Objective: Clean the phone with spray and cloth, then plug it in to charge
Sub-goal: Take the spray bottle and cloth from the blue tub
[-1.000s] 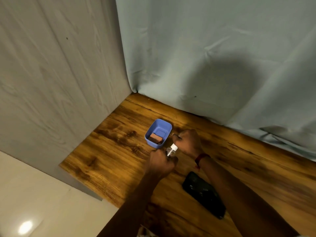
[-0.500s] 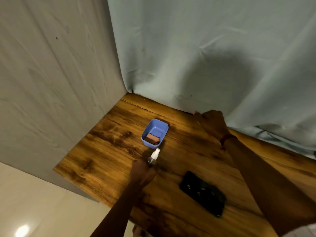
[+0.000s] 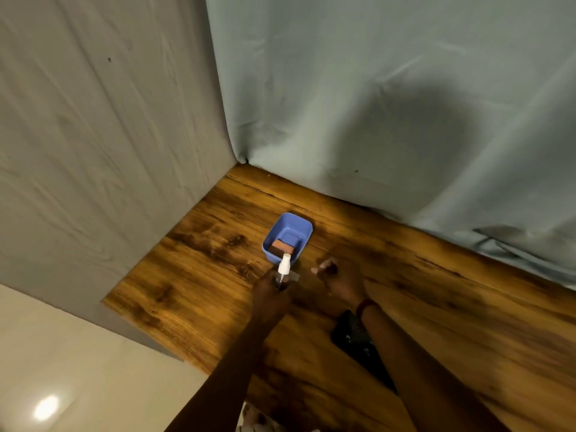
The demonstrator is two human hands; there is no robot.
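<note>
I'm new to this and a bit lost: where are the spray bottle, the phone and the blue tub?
spray bottle (image 3: pixel 284 265): head view, white nozzle.
phone (image 3: pixel 352 336): head view, dark face.
blue tub (image 3: pixel 304 236): head view, right wall.

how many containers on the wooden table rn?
2. A blue plastic tub near the back corner holding a brownish folded cloth, and a small clear spray bottle with white nozzle gripped in the left hand just in front of it. None visibly hidden.

Blue tub (image 3: pixel 297 226) sits on the wood table (image 3: pixel 193 275); grey curtain (image 3: pixel 374 88) hangs behind, pale floor (image 3: pixel 78 369) at left.
</note>
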